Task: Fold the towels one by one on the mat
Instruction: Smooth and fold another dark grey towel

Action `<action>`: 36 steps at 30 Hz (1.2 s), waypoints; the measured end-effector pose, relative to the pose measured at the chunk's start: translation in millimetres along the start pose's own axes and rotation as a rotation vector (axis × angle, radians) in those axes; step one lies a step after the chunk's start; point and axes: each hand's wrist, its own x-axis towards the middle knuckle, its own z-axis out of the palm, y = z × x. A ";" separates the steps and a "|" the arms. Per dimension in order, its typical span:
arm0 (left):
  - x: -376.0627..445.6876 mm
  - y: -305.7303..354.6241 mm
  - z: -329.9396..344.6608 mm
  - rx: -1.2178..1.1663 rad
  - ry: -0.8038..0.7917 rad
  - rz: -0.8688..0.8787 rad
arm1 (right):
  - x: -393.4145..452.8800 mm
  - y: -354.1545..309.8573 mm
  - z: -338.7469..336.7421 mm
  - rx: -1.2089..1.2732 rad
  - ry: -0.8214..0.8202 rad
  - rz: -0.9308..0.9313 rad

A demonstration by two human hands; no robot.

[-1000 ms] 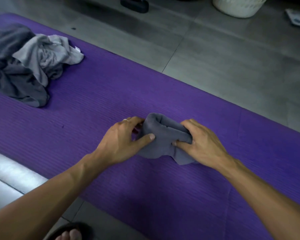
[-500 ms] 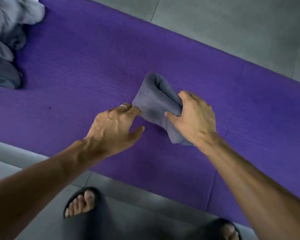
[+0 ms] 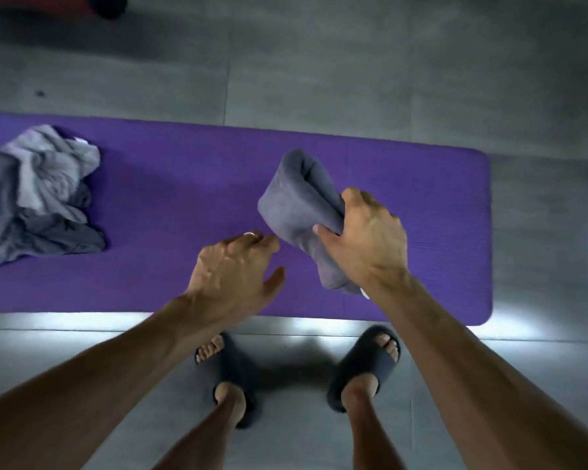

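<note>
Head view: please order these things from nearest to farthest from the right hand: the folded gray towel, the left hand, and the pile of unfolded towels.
1. The folded gray towel: the right hand grips it above the purple mat.
2. The left hand: just to the left, open, holding nothing.
3. The pile of unfolded towels: at the far left end of the mat.

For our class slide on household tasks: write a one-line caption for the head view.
Right hand grips a folded grey towel over the purple mat; left hand open beside it.
</note>
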 end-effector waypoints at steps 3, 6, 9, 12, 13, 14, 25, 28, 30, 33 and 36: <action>-8.0 44.7 -47.7 0.004 -0.014 0.027 | -26.6 9.4 -67.5 0.020 0.047 0.069; -13.1 92.7 -89.0 0.016 -0.002 0.048 | -46.1 25.4 -129.6 0.053 0.107 0.111; -18.0 144.2 -122.1 0.013 0.013 0.054 | -65.3 45.9 -183.8 0.083 0.145 0.138; -23.8 204.3 -150.3 0.006 0.027 0.027 | -89.1 73.8 -234.9 0.128 0.189 0.130; -25.6 226.5 -158.8 0.009 0.029 0.015 | -99.4 85.6 -252.9 0.134 0.205 0.115; -27.6 249.8 -167.4 0.016 0.027 0.000 | -110.7 98.0 -270.9 0.139 0.216 0.100; -13.8 434.5 -236.0 -0.057 0.071 -0.073 | -181.7 211.6 -424.4 0.137 0.253 0.081; 17.0 462.9 -247.6 -0.075 0.058 -0.070 | -170.1 236.7 -458.5 0.117 0.271 0.108; 45.1 480.4 -256.5 -0.079 0.053 -0.056 | -153.1 253.9 -480.4 0.106 0.303 0.114; 85.1 506.3 -273.1 -0.070 0.047 -0.034 | -127.9 279.3 -512.6 0.099 0.348 0.133; 122.9 529.2 -292.5 -0.070 0.052 -0.024 | -102.8 303.8 -546.0 0.110 0.374 0.149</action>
